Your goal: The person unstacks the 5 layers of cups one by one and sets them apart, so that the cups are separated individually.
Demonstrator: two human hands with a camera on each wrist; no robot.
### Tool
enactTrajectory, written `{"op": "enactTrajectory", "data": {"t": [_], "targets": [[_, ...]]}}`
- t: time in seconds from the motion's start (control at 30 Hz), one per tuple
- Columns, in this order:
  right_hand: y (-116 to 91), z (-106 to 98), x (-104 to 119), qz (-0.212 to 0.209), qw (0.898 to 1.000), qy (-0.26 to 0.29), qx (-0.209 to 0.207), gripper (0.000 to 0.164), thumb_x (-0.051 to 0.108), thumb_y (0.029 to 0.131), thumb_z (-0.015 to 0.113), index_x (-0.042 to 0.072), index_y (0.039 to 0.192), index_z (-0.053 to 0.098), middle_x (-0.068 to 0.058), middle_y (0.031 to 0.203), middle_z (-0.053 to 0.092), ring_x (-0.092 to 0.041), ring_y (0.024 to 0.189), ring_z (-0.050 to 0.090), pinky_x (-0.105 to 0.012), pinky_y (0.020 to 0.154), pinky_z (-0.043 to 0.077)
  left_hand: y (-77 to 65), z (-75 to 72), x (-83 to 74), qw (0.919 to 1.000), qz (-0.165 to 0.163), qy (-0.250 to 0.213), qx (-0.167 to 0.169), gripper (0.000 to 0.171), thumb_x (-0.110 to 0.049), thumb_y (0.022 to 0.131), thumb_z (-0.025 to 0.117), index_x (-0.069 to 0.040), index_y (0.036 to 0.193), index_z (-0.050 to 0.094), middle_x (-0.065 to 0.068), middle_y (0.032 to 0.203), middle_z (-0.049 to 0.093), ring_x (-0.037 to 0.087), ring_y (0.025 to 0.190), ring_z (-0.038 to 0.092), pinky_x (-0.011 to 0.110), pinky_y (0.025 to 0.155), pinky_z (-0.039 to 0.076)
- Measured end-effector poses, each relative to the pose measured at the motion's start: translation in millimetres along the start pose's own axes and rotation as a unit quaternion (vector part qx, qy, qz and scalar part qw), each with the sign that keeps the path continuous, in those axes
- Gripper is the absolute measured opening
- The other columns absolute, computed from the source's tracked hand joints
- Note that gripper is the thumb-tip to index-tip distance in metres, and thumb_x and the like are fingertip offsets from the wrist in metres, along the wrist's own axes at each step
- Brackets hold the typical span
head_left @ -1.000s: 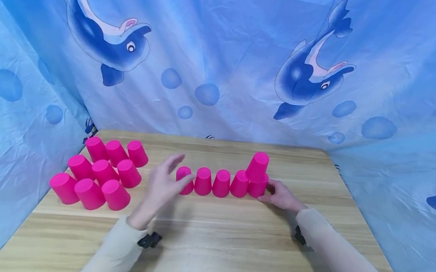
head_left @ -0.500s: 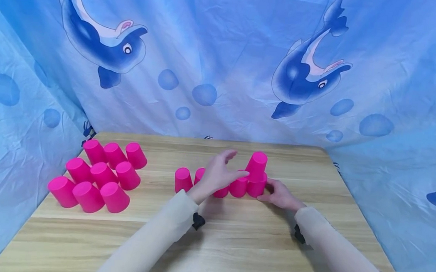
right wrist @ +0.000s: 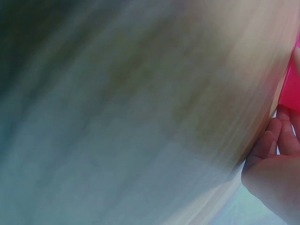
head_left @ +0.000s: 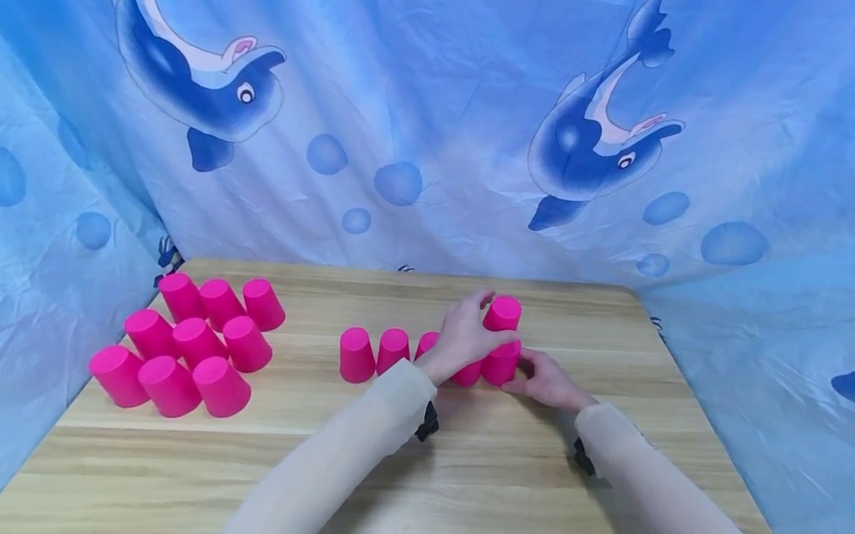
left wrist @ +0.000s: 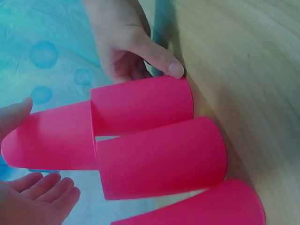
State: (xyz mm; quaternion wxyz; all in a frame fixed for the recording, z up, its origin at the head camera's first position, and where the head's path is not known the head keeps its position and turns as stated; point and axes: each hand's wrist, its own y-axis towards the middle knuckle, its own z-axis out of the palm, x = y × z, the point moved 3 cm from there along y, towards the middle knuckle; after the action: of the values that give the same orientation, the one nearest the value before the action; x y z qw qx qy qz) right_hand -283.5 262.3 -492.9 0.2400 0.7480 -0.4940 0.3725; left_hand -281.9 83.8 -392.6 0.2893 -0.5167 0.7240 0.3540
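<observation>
An upside-down pink upper cup (head_left: 503,312) stands across the two rightmost cups of a row, as the left wrist view shows. My left hand (head_left: 464,330) is around this upper cup (left wrist: 54,136), its thumb (left wrist: 16,115) overlapping the side while the loosely extended fingers (left wrist: 47,197) remain apart. My right hand (head_left: 549,382) holds the end cup (head_left: 500,368) low at its right side, thumb in front at the rim. In the right wrist view only a sliver of that cup (right wrist: 291,91) shows beside the fingers. My left arm partly hides the row's middle.
Left of the hands, the row continues with a cup (head_left: 357,355) at its far end. Several more upside-down pink cups (head_left: 197,343) form a block on the left of the wooden table (head_left: 502,492). A blue dolphin-print curtain (head_left: 436,120) hangs behind.
My left hand has swept right, from the row's left end to the upper cup, passing in front of the row. The right hand stays at the end cup, and the cups keep their arrangement.
</observation>
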Motion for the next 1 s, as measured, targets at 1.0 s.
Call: {"op": "enactTrajectory", "data": {"t": [1.0], "targets": [[0.3,2.4,-5.0,0.009,1.000,-0.003,-0.014,0.055,0.014,0.077,0.081,0.005,0.126,0.058,-0.011,0.125,0.058,-0.034,0.122,0.048,-0.047,0.102,0.036,3.8,-112.7,54.4,0.9868,-0.022,-0.109,-0.118,0.051,-0.025,0.079,0.080,-0.010,0.123,0.058,0.003,0.105,0.062,0.018,0.095,0.059,0.031,0.081,0.051]]}}
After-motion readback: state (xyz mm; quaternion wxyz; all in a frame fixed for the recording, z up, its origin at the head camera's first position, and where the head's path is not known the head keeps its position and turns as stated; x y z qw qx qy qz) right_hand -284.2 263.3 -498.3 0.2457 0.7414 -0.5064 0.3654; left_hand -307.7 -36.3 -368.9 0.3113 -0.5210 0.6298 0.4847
